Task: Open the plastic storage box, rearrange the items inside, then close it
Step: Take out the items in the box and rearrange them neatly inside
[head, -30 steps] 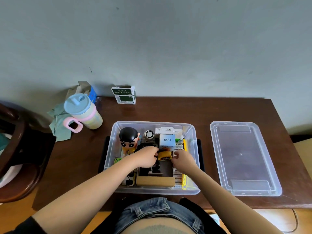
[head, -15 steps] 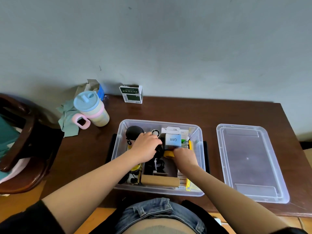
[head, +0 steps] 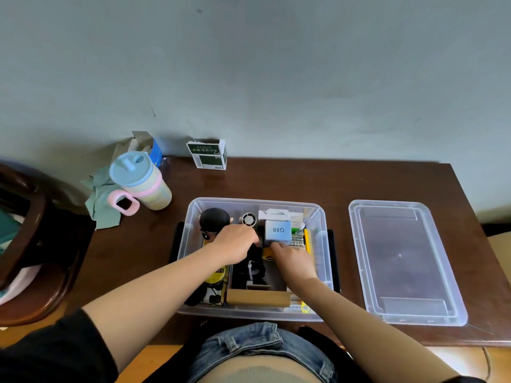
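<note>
The clear plastic storage box point(head: 254, 201) stands open in the middle of the table, and its clear lid point(head: 401, 261) lies flat to its right. Both my hands are inside the box. My left hand point(head: 235, 241) curls its fingers over a black item point(head: 258, 239) beside a black-haired figurine point(head: 214, 219). My right hand point(head: 293, 258) grips a yellow roll point(head: 266, 252) just below a pale blue box marked Q88 point(head: 278, 230). A small round fan point(head: 249, 219), a black cable bundle point(head: 253, 268), a yellow can point(head: 217, 275) and a brown cardboard box point(head: 258, 297) also lie inside.
A pastel cup with a blue lid and pink handle point(head: 141, 183) stands at the table's back left on a green cloth point(head: 102, 203). A green and white carton point(head: 210, 154) is against the wall. A dark wooden chair point(head: 27, 244) is at the left.
Both hands have moved toward the far side of the box, taking the yellow roll up against the Q88 box. My left hand now covers part of the figurine.
</note>
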